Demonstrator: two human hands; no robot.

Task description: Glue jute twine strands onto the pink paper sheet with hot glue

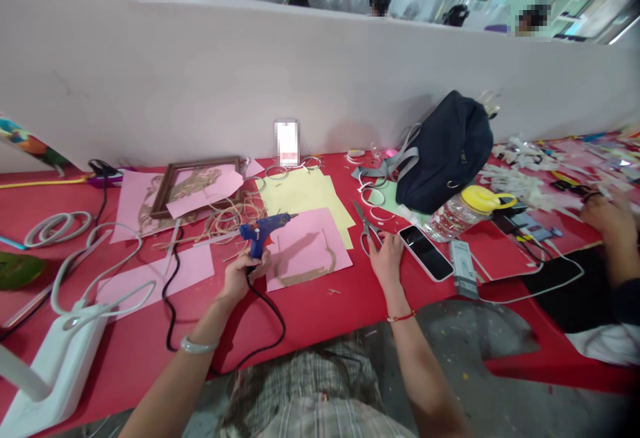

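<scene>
My left hand (pixel 246 270) is wrapped round the handle of a blue glue gun (pixel 266 227), whose tip points right over a pink sheet (pixel 343 259). On that sheet lies a curved line of brown twine (pixel 305 278). My right hand (pixel 387 257) rests on the red table at the handles of grey scissors (pixel 371 227), fingers closed at one loop; the blades point away from me. Tangled twine (pixel 227 219) and yellow sheets (pixel 285 195) lie behind the glue gun.
A brown frame (pixel 161 191) stands back left, a white power strip (pixel 65 358) front left. Right of the scissors are a phone (pixel 426 253), a bottle with yellow lid (pixel 457 211) and a dark backpack (pixel 445 151). Another person's hand (pixel 607 218) is far right.
</scene>
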